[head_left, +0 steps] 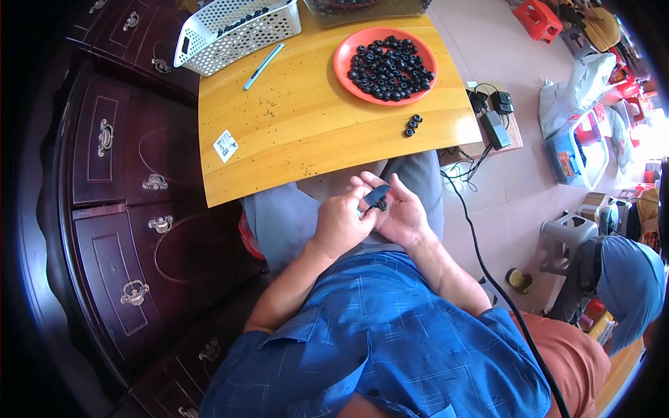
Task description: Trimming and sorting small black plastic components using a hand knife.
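Observation:
Both my hands meet over my lap, just in front of the table's near edge. My left hand (343, 221) is closed, pinching a flat dark blue-grey piece (378, 195) between thumb and fingers; its exact kind cannot be made out. A small round black part (382, 205) sits just below that piece, against my right palm. My right hand (406, 214) is open, palm up, with its thumb apart and fingers stretched out, partly behind the left hand. On the table, a red-orange plate (342, 75) bears many small black ring-shaped parts (390, 68).
Several loose black parts (412, 125) lie near the table's right edge. A white perforated basket (244, 43), a teal pen-like tool (263, 67) and a white label (226, 145) are on the wooden table (313, 132). A black cable (474, 251) runs down at the right, beside a power adapter (495, 129).

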`<state>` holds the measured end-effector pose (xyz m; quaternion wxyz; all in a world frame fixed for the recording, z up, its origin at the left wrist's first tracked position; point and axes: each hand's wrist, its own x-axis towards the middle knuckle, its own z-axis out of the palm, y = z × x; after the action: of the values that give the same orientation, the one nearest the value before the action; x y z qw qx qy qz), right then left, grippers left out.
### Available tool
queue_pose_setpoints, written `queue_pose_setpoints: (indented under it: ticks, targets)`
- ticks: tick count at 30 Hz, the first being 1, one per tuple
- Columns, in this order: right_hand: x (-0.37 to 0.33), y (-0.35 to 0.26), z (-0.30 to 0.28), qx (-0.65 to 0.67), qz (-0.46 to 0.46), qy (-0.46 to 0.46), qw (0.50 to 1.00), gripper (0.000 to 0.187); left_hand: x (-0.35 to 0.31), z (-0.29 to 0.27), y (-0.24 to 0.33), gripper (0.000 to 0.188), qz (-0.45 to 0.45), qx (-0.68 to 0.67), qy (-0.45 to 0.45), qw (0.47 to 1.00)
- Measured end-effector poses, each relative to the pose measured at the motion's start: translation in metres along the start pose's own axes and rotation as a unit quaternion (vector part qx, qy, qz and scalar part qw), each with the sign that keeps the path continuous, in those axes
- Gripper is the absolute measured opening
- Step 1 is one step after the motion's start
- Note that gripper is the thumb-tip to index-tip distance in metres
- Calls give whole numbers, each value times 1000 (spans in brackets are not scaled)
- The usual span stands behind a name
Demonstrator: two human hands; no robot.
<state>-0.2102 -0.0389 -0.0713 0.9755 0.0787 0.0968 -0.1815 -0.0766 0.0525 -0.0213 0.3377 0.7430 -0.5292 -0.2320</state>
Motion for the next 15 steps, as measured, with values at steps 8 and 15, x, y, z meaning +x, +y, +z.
queue_pose_setpoints:
  ticks: [8,15]
  targets:
    - [-8,0,3,-134,27,100,986,35,5,-13,-7,27,28,-77,89,993]
    - [-10,-2,8,-170,56,91,980,21,5,-12,-1,18,46,-106,102,988]
